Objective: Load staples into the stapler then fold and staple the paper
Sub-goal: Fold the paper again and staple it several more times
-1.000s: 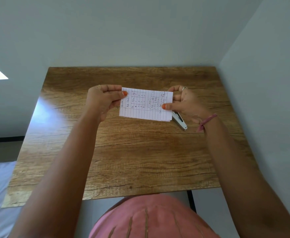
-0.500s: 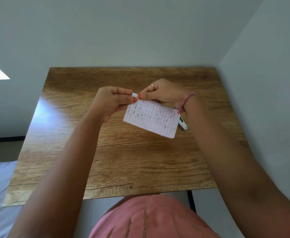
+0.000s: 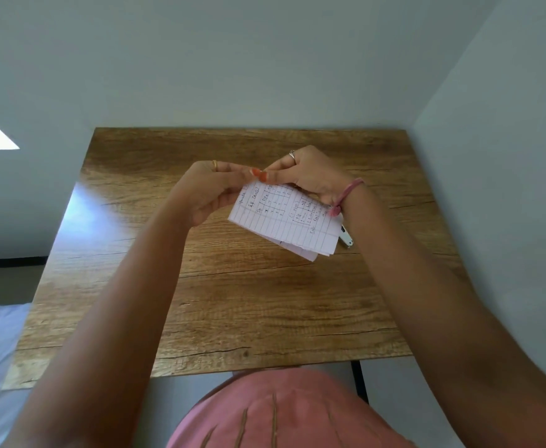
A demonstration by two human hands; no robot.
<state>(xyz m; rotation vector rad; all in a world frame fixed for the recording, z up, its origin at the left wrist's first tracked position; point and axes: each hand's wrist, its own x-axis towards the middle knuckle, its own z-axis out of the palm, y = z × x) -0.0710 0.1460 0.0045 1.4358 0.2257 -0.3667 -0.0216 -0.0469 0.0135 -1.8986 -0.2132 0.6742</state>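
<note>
Pinching the top corner of the folded paper (image 3: 284,218), the left hand (image 3: 210,189) and right hand (image 3: 307,176) hold it up over the table (image 3: 233,302). The stapler (image 3: 346,236) lies on the table's right side, mostly hidden behind the paper.

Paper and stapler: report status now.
Left hand and right hand both pinch the folded paper at its top corner, above the table. Stapler lies untouched, partly hidden. Nothing in the way.

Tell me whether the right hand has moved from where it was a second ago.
Yes. The right hand has swung left across the table, away from the stapler, to meet the left hand at the folded paper's top corner.
</note>
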